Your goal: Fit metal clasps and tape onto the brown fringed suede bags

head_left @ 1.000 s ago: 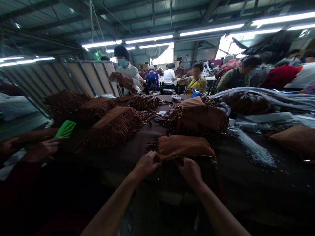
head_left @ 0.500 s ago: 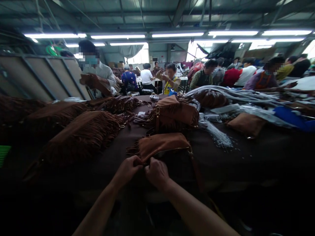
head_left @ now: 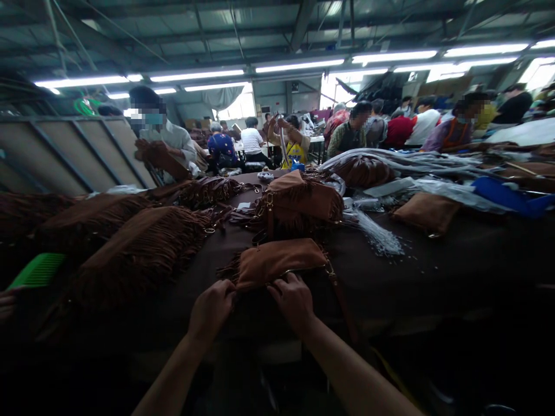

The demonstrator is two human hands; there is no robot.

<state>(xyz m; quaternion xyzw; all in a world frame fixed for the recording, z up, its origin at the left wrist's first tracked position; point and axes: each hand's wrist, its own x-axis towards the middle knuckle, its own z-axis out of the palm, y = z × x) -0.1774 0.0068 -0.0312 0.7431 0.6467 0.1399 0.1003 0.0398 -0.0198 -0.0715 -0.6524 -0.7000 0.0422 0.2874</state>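
Observation:
A brown suede bag (head_left: 277, 261) with fringe on its left side lies on the dark tablecloth in front of me. My left hand (head_left: 211, 309) is closed on the bag's near left corner. My right hand (head_left: 293, 300) grips the bag's near edge along its gold zipper. A brown strap (head_left: 342, 300) runs from the bag's right end toward the table's front edge. Both hands touch the bag, a hand's width apart.
Several fringed brown bags (head_left: 139, 248) pile up at the left, another heap (head_left: 303, 199) sits behind my bag. A green comb (head_left: 39, 270) is at far left by a co-worker's hand. White plastic ties (head_left: 381, 237) and a flat pouch (head_left: 427, 212) lie right. Other workers sit beyond.
My hands came together at the bag's near edge, then spread slightly apart again. The view swung right, then back a little, so the green comb shows again at left.

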